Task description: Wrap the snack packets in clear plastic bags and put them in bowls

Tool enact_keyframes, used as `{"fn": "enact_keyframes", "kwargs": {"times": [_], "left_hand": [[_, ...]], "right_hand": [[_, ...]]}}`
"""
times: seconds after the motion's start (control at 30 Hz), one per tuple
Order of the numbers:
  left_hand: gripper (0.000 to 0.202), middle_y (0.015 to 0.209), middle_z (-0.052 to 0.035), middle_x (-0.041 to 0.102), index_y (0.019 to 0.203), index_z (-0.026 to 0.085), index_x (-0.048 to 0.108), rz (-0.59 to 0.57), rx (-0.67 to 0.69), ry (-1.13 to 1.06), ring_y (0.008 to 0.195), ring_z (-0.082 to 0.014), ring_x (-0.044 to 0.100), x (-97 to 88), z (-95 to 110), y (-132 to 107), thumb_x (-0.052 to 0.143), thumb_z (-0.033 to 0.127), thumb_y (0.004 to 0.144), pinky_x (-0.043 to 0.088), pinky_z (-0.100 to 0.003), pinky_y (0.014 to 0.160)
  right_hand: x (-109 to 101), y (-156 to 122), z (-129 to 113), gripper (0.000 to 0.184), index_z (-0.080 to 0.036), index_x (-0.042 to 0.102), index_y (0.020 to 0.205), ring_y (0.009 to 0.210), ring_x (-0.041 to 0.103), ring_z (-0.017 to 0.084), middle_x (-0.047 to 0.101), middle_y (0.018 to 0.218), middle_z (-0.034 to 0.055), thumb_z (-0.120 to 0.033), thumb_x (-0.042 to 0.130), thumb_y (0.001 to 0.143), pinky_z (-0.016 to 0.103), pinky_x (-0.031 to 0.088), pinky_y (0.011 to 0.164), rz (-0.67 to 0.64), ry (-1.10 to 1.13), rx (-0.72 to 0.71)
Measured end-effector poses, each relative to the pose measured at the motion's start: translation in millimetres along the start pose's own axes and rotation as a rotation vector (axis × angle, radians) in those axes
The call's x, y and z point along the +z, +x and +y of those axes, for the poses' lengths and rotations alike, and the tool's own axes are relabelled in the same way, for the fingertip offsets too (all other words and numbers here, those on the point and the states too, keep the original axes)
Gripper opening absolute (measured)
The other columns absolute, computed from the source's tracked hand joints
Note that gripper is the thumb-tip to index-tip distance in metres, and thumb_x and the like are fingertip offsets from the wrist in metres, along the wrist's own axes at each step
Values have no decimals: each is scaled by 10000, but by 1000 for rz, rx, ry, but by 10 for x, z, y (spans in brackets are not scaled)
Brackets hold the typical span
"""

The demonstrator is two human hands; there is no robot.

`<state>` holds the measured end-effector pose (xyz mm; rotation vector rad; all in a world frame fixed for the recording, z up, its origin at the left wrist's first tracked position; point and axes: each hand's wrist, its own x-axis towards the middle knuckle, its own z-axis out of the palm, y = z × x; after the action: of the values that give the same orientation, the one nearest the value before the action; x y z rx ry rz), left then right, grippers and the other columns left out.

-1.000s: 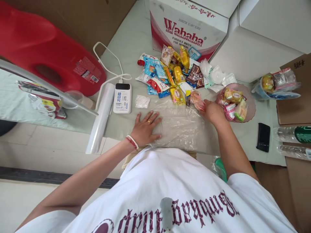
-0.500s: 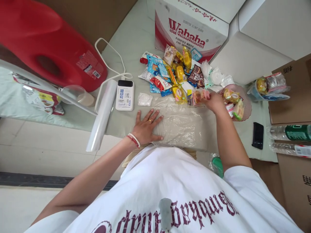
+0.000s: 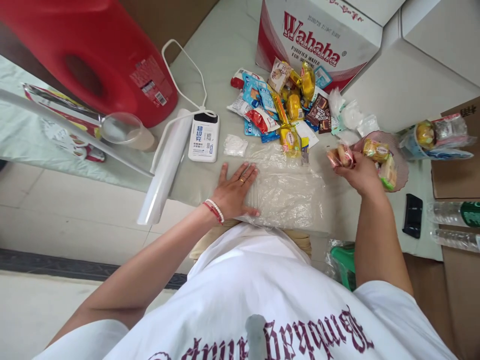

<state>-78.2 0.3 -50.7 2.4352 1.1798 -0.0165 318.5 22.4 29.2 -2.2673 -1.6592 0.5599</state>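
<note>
My left hand (image 3: 237,192) lies flat with fingers spread on the left edge of a clear plastic bag (image 3: 288,195) on the table. My right hand (image 3: 362,172) is closed round a small wrapped snack (image 3: 340,156) with pinkish packaging, held just left of a pink ribbed bowl (image 3: 401,170). In that bowl sit several wrapped snacks, among them a yellow packet (image 3: 376,150) and a green-edged one (image 3: 388,172). Beyond the bag rises a heap of snack packets (image 3: 279,107) in blue, red, gold and brown. A folded white plastic piece (image 3: 235,145) rests beyond my left hand.
A white power bank (image 3: 204,137) with a cable and a roll of clear film (image 3: 163,172) lie at left, near a large red jug (image 3: 108,65). A Wahaha carton (image 3: 315,42) stands behind the heap. At right are a black phone (image 3: 413,216) and plastic bottles (image 3: 446,213).
My right hand has moved right, from the near edge of the snack heap to beside the pink bowl, carrying the wrapped snack. My left hand stays flat on the bag. The view has shifted slightly.
</note>
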Motion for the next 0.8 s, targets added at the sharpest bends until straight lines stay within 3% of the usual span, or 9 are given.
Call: {"fn": "enact_keyframes", "kwargs": {"times": [0.1,0.23,0.3,0.4,0.5,0.6,0.7,0.8], "left_hand": [[1220,1740,-185,173,1680,148,167,4,5,3,1612,-432,149,14,-7,-8,685,769,766,-101,-730,1241],[1218,1736,-199,176,1679,139,161,10,2,12,1612,-418,161,30,-13,-49,669,782,778,-92,-724,1242],[1218,1731,-215,185,1678,135,170,18,-6,15,1606,-427,182,33,-18,-87,668,786,777,-75,-717,1246],[1229,1728,-228,184,1677,136,175,34,-20,10,1599,-432,204,33,-29,-144,679,787,765,-64,-710,1250],[1216,1735,-216,163,1676,163,196,31,-28,2,1603,-427,193,26,-38,-173,700,776,755,-65,-718,1246],[1192,1741,-212,129,1672,189,229,29,-34,7,1605,-441,175,13,-40,-175,721,759,747,-40,-737,1240],[1199,1743,-223,103,1671,201,237,24,-28,12,1601,-464,168,0,-42,-167,739,753,732,-18,-756,1230],[1210,1740,-238,79,1671,202,237,15,-22,9,1605,-460,158,-7,-48,-163,746,758,724,-20,-771,1219]], "right_hand": [[-32,-281,-398,605,-236,659,1276,882,640,236,700,1042,38,-416,772,710,341,531,735,-100,188,-137],[350,-402,-920,562,-213,681,1241,864,637,219,715,1024,18,-352,736,699,303,513,726,-439,313,-306],[597,-350,-932,500,-184,695,1165,812,619,204,714,953,11,-328,718,687,288,489,702,-509,288,-312],[763,-206,-645,509,-171,678,1150,789,603,197,708,924,11,-334,719,669,279,465,681,-409,239,-209],[599,-99,-315,537,-166,659,1169,798,598,204,705,954,35,-356,728,672,295,464,687,-191,178,-87],[305,-143,-287,600,-177,627,1266,889,619,230,697,1085,62,-358,729,703,333,495,769,-100,122,-170],[162,-297,-578,632,-201,581,1379,1012,633,260,656,1199,81,-313,687,766,363,505,871,-196,29,-442],[279,-417,-919,636,-210,549,1438,1063,645,278,620,1256,103,-246,651,812,365,508,886,-381,-147,-620]]}}
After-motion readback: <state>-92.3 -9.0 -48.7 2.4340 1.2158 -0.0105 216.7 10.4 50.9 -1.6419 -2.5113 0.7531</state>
